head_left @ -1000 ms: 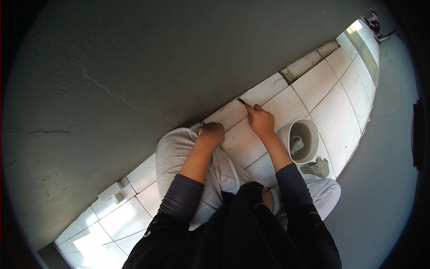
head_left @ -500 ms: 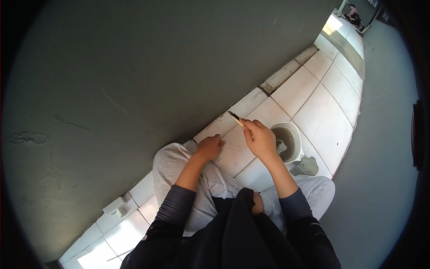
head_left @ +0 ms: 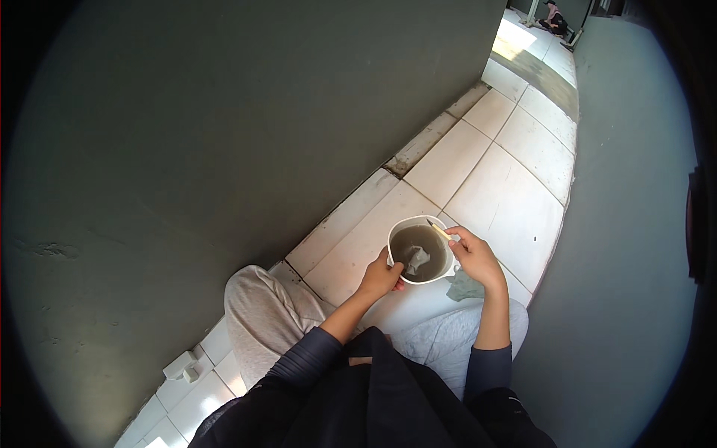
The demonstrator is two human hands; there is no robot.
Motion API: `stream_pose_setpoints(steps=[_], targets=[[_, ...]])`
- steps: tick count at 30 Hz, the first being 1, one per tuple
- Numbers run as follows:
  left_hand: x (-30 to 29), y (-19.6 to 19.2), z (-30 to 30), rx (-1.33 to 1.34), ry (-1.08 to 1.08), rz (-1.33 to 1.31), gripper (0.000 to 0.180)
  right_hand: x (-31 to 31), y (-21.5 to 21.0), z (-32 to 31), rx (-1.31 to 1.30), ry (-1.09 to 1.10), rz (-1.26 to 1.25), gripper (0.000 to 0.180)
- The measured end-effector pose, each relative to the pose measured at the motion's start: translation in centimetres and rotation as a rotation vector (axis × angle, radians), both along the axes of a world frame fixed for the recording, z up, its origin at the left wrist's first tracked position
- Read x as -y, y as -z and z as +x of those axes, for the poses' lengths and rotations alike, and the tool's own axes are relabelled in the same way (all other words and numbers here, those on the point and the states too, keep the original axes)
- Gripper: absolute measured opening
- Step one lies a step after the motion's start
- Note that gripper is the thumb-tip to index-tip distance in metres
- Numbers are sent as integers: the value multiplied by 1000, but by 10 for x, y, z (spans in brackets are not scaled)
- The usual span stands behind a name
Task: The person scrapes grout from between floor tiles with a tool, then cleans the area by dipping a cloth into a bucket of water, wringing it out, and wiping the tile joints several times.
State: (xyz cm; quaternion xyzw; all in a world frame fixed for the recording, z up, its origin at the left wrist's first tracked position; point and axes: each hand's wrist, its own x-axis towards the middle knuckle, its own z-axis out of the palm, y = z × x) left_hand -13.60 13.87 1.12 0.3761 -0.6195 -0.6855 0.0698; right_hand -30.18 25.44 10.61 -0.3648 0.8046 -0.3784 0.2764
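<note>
My left hand (head_left: 382,277) grips the near-left rim of a white plastic bucket (head_left: 393,231), thumb over the edge and fingers outside. Murky grey-brown water (head_left: 407,241) stands in it, with a crumpled whitish piece (head_left: 418,260), perhaps a cloth, showing at its middle. My right hand (head_left: 476,257) is closed on a slim brush (head_left: 441,230) with a pale handle and a dark tip. That tip lies over the bucket's far-right rim; whether it touches the rim I cannot tell. Beside the bucket, partly behind my right wrist, a grey-green rag (head_left: 464,287) lies on the floor.
A dark grey wall (head_left: 246,134) rises on the left, a lighter grey one (head_left: 627,224) on the right. White tiles (head_left: 515,190) run between them, with a dirty strip (head_left: 422,145) along the left wall. A small white block (head_left: 181,366) lies lower left. Another person (head_left: 553,20) sits far off.
My left hand has gone from beside the left wall to the bucket's rim. The brush has left the wall's foot for the bucket's far-right rim. The bucket appears closer to my lap.
</note>
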Motion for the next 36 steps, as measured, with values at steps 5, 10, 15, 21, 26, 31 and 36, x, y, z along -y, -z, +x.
stream_pose_setpoints(steps=[5, 10, 15, 21, 26, 31, 36], targets=[[1, -1, -14, 20, 22, -106, 55, 5, 18, 2, -264, -148, 278, 22], [10, 0, -29, 6, 35, -126, 57, 16, 24, 12, -438, -165, 454, 19], [9, 2, -39, -28, 17, -65, 54, 22, 38, 6, -508, -133, 467, 17], [21, 50, 8, 57, 68, -841, 47, 17, 36, -3, -428, -76, 353, 20], [41, 86, 37, 125, 51, -1115, 44, 40, 5, 15, -273, 68, -3, 21], [43, 95, 40, 228, 109, -1232, 50, 96, 30, 66, -344, -261, -73, 27], [45, 88, 37, 212, 116, -1187, 50, 167, 103, 70, -457, -235, 99, 26]])
